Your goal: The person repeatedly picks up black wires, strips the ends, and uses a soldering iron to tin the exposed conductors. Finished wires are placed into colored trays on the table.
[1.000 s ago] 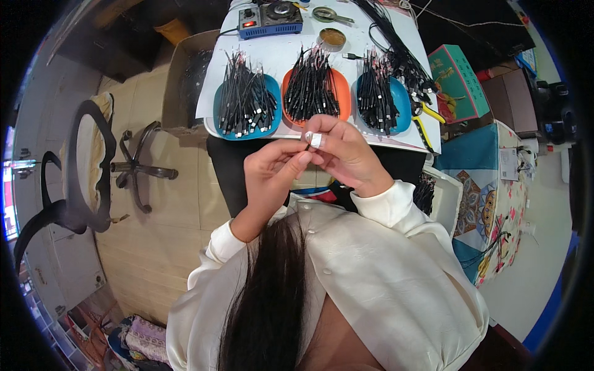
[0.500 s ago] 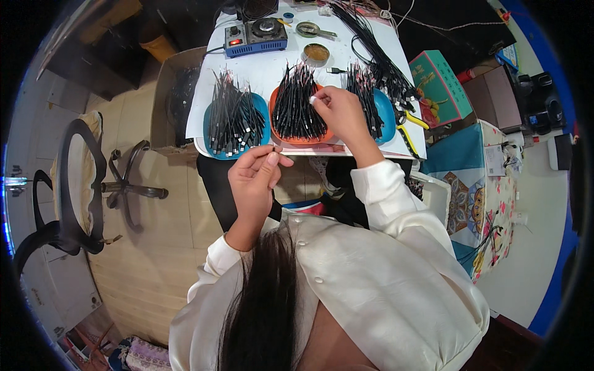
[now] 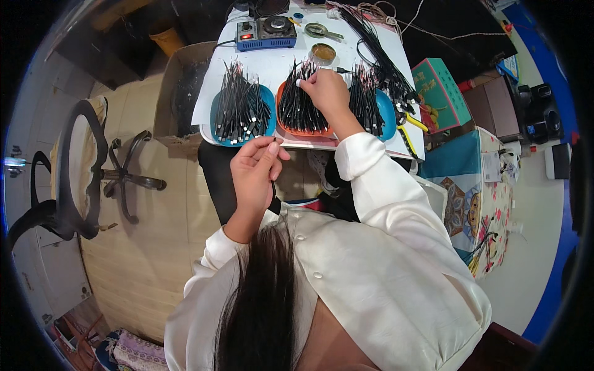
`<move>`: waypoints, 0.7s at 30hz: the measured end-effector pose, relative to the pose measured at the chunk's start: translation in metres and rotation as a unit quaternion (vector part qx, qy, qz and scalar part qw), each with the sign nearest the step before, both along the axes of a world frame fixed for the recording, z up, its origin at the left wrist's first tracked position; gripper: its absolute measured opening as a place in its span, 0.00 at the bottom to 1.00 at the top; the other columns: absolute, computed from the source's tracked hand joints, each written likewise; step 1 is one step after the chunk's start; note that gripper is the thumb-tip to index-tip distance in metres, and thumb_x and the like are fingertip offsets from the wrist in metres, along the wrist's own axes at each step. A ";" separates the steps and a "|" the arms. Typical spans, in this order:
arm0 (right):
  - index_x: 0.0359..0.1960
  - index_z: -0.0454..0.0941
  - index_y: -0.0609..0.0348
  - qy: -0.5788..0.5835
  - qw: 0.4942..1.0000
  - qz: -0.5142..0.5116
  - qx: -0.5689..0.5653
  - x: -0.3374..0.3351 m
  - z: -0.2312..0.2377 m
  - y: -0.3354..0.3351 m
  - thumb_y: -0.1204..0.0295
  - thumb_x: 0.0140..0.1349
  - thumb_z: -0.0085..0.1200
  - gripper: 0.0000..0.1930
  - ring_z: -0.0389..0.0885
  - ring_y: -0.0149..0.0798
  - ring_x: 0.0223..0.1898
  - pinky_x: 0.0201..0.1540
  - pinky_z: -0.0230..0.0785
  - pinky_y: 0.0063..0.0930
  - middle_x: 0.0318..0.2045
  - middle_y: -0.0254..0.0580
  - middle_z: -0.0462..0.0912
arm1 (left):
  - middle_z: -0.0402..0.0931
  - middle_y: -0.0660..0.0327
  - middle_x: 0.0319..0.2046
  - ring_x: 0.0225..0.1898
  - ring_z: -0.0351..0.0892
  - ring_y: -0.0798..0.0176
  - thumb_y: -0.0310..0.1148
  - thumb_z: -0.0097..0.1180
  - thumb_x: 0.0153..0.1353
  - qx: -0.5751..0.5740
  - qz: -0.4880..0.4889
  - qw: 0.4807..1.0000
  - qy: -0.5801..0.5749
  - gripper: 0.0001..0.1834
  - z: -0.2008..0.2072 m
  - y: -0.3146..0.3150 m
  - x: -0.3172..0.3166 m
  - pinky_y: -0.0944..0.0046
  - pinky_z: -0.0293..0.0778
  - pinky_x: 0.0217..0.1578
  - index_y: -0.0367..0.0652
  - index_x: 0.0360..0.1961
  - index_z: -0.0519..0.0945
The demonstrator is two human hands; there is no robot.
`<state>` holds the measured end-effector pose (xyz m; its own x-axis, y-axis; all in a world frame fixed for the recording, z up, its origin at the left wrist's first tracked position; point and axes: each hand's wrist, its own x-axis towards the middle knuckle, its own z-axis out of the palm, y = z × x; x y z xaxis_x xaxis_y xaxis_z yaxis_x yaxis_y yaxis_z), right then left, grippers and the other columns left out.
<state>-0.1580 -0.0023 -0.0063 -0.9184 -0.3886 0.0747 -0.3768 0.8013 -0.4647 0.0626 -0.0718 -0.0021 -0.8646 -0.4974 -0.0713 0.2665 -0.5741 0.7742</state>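
My left hand (image 3: 255,166) is in front of the table's near edge, thumb and fingers pinched on a thin black cable (image 3: 274,188) that hangs below it. Over the middle orange tray (image 3: 279,102) is my right hand (image 3: 329,94). Its fingers are closed together at the upper ends of a bundle of short black cables (image 3: 302,114); what lies between the fingertips cannot be made out. A blue tray (image 3: 271,110) on the left holds more black cables (image 3: 240,105) with metal plugs toward me. To the right, another blue tray (image 3: 388,117) holds similar cables (image 3: 365,102).
Behind the trays stand a blue heating device (image 3: 266,38) with a lit red switch and a round tin (image 3: 322,54). Long black cables (image 3: 388,71) lie back right, near yellow-handled cutters (image 3: 406,141) and a green box (image 3: 442,93). A cardboard box (image 3: 179,127) stands left.
My right hand has moved slightly left and up over the orange tray's cables. A black cable now shows hanging beneath my left hand. The view has shifted slightly.
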 end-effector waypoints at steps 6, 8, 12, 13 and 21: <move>0.26 0.85 0.56 -0.043 0.997 -0.024 -0.057 -0.002 -0.005 -0.001 0.59 0.49 0.65 0.13 0.84 0.48 0.30 0.36 0.75 0.37 0.24 0.49 0.83 | 0.79 0.54 0.27 0.16 0.61 0.76 0.25 0.54 0.64 0.003 -0.014 1.000 -0.004 0.07 0.001 0.004 0.003 0.77 0.56 0.18 0.31 0.41 0.77; 0.25 0.85 0.59 -0.023 0.996 -0.012 -0.084 -0.005 -0.002 0.006 0.60 0.50 0.63 0.14 0.83 0.49 0.29 0.37 0.75 0.37 0.23 0.50 0.83 | 0.79 0.54 0.27 0.16 0.61 0.76 0.25 0.54 0.64 0.006 -0.012 1.000 -0.005 0.07 0.001 0.003 0.005 0.76 0.56 0.18 0.31 0.41 0.77; 0.24 0.83 0.60 0.002 0.999 -0.008 -0.037 -0.009 0.010 0.030 0.57 0.51 0.63 0.17 0.83 0.51 0.29 0.36 0.74 0.41 0.23 0.51 0.82 | 0.79 0.54 0.27 0.16 0.61 0.76 0.25 0.54 0.64 0.013 -0.001 1.000 -0.013 0.07 0.002 0.002 0.007 0.76 0.55 0.17 0.32 0.40 0.77; 0.24 0.83 0.61 -0.016 1.000 0.010 -0.002 -0.007 0.012 0.034 0.56 0.51 0.63 0.17 0.83 0.52 0.30 0.36 0.74 0.42 0.24 0.51 0.83 | 0.79 0.54 0.27 0.15 0.61 0.76 0.25 0.53 0.65 0.017 -0.003 1.000 -0.012 0.07 0.002 0.002 0.007 0.76 0.55 0.17 0.32 0.40 0.77; 0.27 0.82 0.58 0.012 0.997 0.009 0.080 0.018 0.005 0.035 0.60 0.52 0.64 0.13 0.83 0.50 0.33 0.37 0.74 0.42 0.27 0.48 0.83 | 0.78 0.55 0.26 0.15 0.60 0.77 0.26 0.51 0.66 0.017 -0.026 0.999 -0.007 0.06 -0.001 0.008 -0.001 0.77 0.54 0.17 0.33 0.38 0.76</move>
